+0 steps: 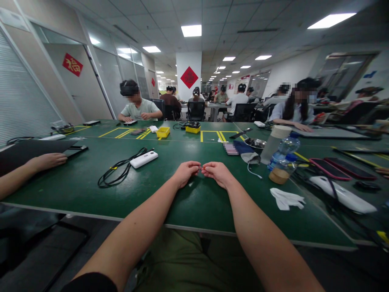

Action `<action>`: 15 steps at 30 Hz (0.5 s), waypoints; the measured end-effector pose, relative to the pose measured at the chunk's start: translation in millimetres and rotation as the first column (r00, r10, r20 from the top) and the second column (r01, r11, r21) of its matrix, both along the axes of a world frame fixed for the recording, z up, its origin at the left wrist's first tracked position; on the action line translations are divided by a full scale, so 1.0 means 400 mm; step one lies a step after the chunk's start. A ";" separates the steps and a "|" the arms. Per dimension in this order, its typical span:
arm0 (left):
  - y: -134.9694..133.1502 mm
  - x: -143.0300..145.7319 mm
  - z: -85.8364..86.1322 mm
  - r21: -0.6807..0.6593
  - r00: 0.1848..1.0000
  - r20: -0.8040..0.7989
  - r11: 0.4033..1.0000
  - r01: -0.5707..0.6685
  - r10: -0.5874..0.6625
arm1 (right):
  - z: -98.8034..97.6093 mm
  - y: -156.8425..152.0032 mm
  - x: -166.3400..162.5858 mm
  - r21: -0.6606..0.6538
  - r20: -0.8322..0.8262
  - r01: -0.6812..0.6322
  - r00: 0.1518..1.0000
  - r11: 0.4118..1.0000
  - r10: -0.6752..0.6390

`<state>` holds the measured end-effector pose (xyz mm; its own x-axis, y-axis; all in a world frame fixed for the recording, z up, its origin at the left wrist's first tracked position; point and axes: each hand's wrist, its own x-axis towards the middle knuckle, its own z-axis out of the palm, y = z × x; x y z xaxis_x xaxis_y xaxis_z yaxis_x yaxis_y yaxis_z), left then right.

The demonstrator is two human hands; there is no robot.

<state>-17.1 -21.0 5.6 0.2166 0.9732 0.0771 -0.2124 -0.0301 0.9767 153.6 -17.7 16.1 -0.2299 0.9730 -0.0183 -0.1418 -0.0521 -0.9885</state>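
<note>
Over the near part of the green table [146,198], my left hand [187,173] and my right hand [216,173] meet almost fingertip to fingertip. Both are closed in a pinch. Between the fingertips shows a tiny dark bit, too small to name; which hand grips it, I cannot tell. To the left of my hands lies a white power bank [144,159] with a coiled black cable [117,172]. A white cloth or glove [286,198] rests to the right of my right forearm.
At the right stand a clear bottle [287,146], a bottle with brown liquid [279,175], a pale tumbler [275,144] and a metal bowl [255,143]. Yellow trays [163,132] sit farther back. A co-worker's hand [53,159] rests at the left; several people sit beyond.
</note>
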 end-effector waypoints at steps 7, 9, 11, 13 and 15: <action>0.003 0.007 0.001 -0.123 0.999 0.017 0.992 -0.034 0.037 | -0.007 0.007 -0.001 -0.002 0.004 0.011 1.000 1.000 -0.011; 0.004 0.005 0.002 -0.139 0.998 0.059 0.990 -0.011 0.019 | -0.007 0.007 -0.001 -0.016 -0.009 0.005 1.000 1.000 -0.005; 0.004 0.003 0.004 -0.149 0.995 0.099 0.989 0.016 -0.001 | -0.007 0.007 0.000 -0.031 -0.023 -0.009 1.000 0.999 0.008; 0.004 0.001 0.007 -0.157 0.992 0.123 0.987 0.032 -0.012 | -0.006 0.007 0.002 -0.042 -0.031 -0.021 0.999 0.999 0.020; 0.002 0.001 0.009 -0.162 0.991 0.133 0.986 0.035 -0.013 | -0.005 0.007 0.003 -0.048 -0.034 -0.028 0.999 0.998 0.027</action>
<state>-16.7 -20.0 9.3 0.2383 0.9697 -0.0531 -0.3380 0.1341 0.9316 154.9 -15.1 14.1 -0.2577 0.9645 -0.0573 -0.1727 -0.1044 -0.9794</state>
